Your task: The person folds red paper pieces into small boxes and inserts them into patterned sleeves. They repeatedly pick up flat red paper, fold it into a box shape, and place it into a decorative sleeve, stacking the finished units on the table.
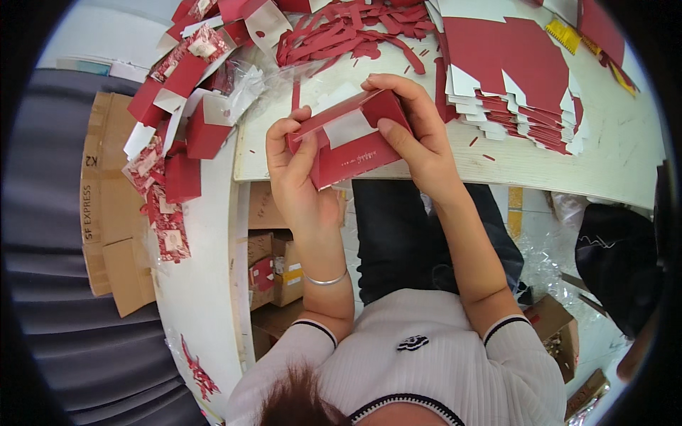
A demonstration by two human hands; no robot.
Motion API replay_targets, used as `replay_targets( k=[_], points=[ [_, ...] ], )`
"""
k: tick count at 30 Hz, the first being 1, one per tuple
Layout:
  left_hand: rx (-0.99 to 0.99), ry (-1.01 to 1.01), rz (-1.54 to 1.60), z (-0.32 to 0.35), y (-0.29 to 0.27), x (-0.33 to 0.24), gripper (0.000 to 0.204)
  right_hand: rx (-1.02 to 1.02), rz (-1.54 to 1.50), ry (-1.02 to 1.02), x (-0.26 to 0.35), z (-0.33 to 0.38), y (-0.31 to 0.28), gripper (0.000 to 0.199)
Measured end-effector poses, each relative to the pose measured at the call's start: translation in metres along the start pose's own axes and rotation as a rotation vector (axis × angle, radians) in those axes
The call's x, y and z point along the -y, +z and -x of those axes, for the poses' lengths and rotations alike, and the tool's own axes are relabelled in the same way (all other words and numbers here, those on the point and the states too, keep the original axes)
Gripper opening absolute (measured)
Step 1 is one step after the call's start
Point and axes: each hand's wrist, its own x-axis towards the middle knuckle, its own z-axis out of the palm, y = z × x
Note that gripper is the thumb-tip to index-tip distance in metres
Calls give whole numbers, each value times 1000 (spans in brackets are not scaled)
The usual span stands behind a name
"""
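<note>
Between my two hands, above the table's front edge, is a small red cardboard box (355,161) with pale lettering and a white area in its middle. My left hand (297,167) grips its left end, the thumb on the near panel and the fingers behind. My right hand (424,145) holds the right end, thumb pressed at the opening and fingers wrapped over the far edge. To the right of the hands lies a stack of flat red and white box blanks (497,64). Beyond the box is a heap of red paper strips (348,32).
Several folded red boxes (207,128) and patterned red packets (170,238) crowd the white table (192,305) on the left. A clear plastic bag (245,85) lies among them. A flattened brown carton (117,206) stands beside the grey curtain. Open cartons (558,334) sit on the floor.
</note>
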Motion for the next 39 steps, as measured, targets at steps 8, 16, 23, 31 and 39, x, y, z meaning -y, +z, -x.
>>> replay_targets(
  k=[8,16,23,31,39],
  points=[
    [439,150,-11,-2,-16,9,36,-50,75,-83,-1,4,-1,21],
    [423,197,-196,-4,-26,5,34,56,172,-100,3,3,1,30],
    [223,291,-522,4,-11,9,33,37,461,-87,5,3,5,36],
    [339,529,-596,-4,-34,26,19,122,249,-53,-11,4,-13,28],
    [487,620,-875,-10,-61,33,25,-93,160,250,-26,11,3,45]
  ],
)
